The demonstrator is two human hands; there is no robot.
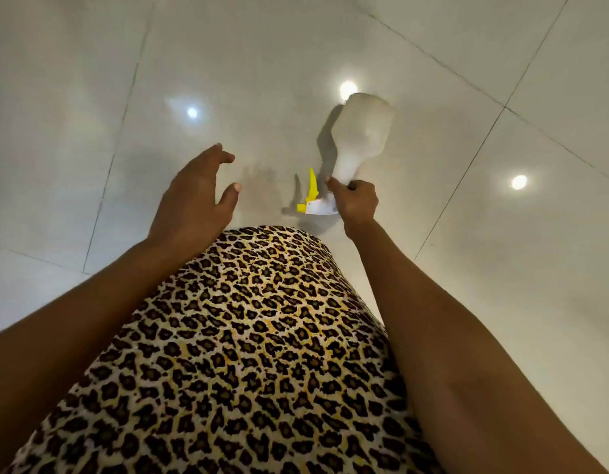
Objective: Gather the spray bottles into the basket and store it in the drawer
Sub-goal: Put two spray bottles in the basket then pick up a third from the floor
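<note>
A white spray bottle (359, 135) with a yellow trigger and nozzle hangs above the floor, its body pointing away from me and its head toward me. My right hand (356, 201) is shut around its neck, just behind the trigger. My left hand (195, 195) hovers to the left of the bottle, apart from it, with fingers spread and nothing in it. No basket or drawer is in view.
Glossy white floor tiles (262, 63) with thin grey joints fill the view and reflect several ceiling lights. A leopard-print garment (255, 354) covers the lower middle of the view between my forearms.
</note>
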